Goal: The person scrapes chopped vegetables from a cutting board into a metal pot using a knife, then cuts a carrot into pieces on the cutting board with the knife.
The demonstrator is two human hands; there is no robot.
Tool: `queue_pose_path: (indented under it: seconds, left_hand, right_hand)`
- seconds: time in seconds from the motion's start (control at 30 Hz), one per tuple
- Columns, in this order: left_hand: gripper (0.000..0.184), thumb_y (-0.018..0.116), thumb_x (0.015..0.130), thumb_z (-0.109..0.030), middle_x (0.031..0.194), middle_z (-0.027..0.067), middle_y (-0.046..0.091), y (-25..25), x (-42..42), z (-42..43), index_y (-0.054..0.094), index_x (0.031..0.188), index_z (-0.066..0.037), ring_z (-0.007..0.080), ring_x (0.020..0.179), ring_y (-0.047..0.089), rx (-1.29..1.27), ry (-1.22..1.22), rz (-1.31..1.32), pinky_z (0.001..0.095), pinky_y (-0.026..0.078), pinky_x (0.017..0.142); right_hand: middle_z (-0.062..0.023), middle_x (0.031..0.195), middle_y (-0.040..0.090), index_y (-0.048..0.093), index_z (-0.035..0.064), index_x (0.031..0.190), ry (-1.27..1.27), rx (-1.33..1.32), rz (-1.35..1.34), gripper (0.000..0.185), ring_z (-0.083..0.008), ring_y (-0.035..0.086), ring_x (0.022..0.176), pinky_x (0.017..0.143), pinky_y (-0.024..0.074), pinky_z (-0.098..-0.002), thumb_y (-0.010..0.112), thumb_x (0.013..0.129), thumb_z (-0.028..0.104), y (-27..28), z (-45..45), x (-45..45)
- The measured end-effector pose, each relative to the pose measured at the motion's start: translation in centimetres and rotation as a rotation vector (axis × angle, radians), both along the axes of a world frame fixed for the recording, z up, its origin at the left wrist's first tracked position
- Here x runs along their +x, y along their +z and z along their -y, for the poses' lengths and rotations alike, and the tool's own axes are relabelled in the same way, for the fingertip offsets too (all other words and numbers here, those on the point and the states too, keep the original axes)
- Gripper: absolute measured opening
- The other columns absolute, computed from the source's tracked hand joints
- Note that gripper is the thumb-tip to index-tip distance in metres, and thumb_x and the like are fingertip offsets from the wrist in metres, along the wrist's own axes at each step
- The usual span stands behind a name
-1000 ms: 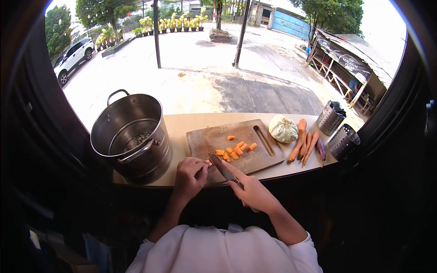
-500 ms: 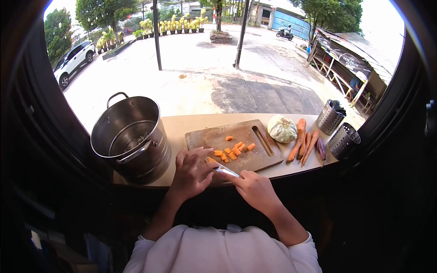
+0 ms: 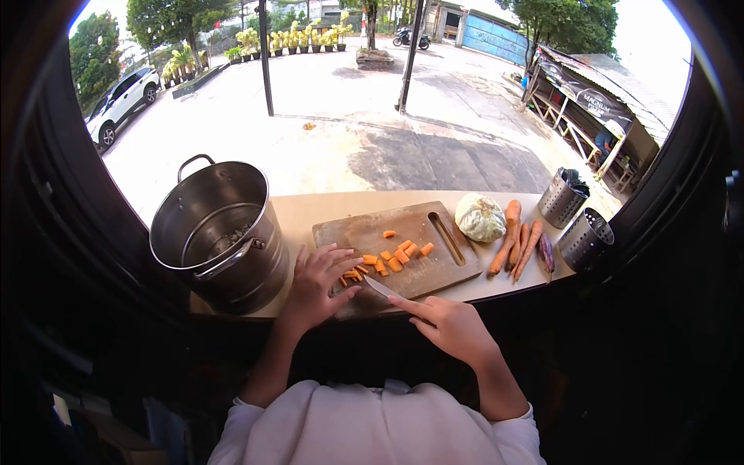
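My right hand (image 3: 456,327) grips a knife (image 3: 379,287), index finger along its back and blade pointing up-left, tip beside small carrot strips (image 3: 354,275) on the wooden cutting board (image 3: 356,229). Over the board's left edge, my left hand (image 3: 312,283) has its fingers stretched apart, with the strips under and between fingers and thumb. Whether the fingertips press on any piece, I cannot tell. Several orange carrot chunks (image 3: 395,265) lie in the middle of the board, just right of my left fingers.
A large metal pot (image 3: 267,260) stands at the left of the table. Right of the board are a wrapped cabbage (image 3: 480,218), whole carrots (image 3: 508,240), a purple root-like vegetable (image 3: 546,253) and two perforated metal holders (image 3: 560,200). The board has a handle slot (image 3: 446,239).
The knife has drawn back slightly to the right, away from my left hand. My left fingers have spread, and thin carrot strips now show beneath them.
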State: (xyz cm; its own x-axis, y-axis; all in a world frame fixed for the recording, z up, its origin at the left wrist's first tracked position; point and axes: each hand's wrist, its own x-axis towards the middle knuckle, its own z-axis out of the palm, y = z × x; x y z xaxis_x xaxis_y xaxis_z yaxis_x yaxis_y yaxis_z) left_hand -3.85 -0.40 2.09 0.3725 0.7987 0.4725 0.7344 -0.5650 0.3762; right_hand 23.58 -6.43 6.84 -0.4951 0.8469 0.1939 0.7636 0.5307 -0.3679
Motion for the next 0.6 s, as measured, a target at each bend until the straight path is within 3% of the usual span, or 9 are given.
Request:
queue_pose_path:
  seconds: [0.23, 0.33, 0.53, 0.6]
  left_hand:
    - [0.042, 0.074, 0.087, -0.022, 0.131, 0.0068, 0.063, 0.2, -0.9, -0.8, 0.068, 0.128, -0.015, 0.0289, 0.132, 0.051, -0.063, -0.095, -0.007, 0.0455, 0.034, 0.115]
    - [0.035, 0.075, 0.085, -0.02, 0.123, 0.007, 0.066, -0.1, -0.8, -1.8, 0.072, 0.119, -0.012, 0.0277, 0.126, 0.054, -0.029, -0.152, 0.023, 0.0421, 0.038, 0.11]
    - [0.023, 0.075, 0.085, -0.024, 0.113, 0.0041, 0.068, 0.2, -0.4, -2.3, 0.076, 0.106, -0.013, 0.0248, 0.117, 0.058, -0.105, -0.129, 0.131, 0.0399, 0.039, 0.106]
    - [0.022, 0.076, 0.084, -0.025, 0.11, 0.0041, 0.069, 0.2, -0.2, -2.5, 0.075, 0.103, -0.012, 0.0249, 0.114, 0.059, -0.118, -0.121, 0.146, 0.0396, 0.04, 0.104]
  right_hand:
    - [-0.0122, 0.091, 0.07, 0.052, 0.0339, 0.145, -0.028, -0.099, -0.11, 0.057, -0.0314, 0.068, 0.083, 0.074, 0.0538, -0.0416, 0.067, 0.092, 0.018, 0.3, -0.3, 1.4]
    - [-0.0131, 0.095, 0.072, 0.054, 0.0331, 0.143, -0.057, -0.222, 0.003, 0.055, -0.033, 0.069, 0.086, 0.076, 0.0541, -0.0421, 0.067, 0.092, 0.018, 1.1, -1.2, 1.3]
    - [-0.0165, 0.09, 0.07, 0.06, 0.0374, 0.138, 0.017, -0.009, -0.021, 0.052, -0.0337, 0.066, 0.074, 0.071, 0.0521, -0.0415, 0.069, 0.091, 0.018, 0.3, -4.9, 1.0]
    - [-0.0181, 0.084, 0.067, 0.061, 0.0386, 0.137, -0.037, -0.086, 0.019, 0.05, -0.0342, 0.065, 0.071, 0.07, 0.0515, -0.0424, 0.069, 0.091, 0.02, 1.1, -5.8, 0.8]
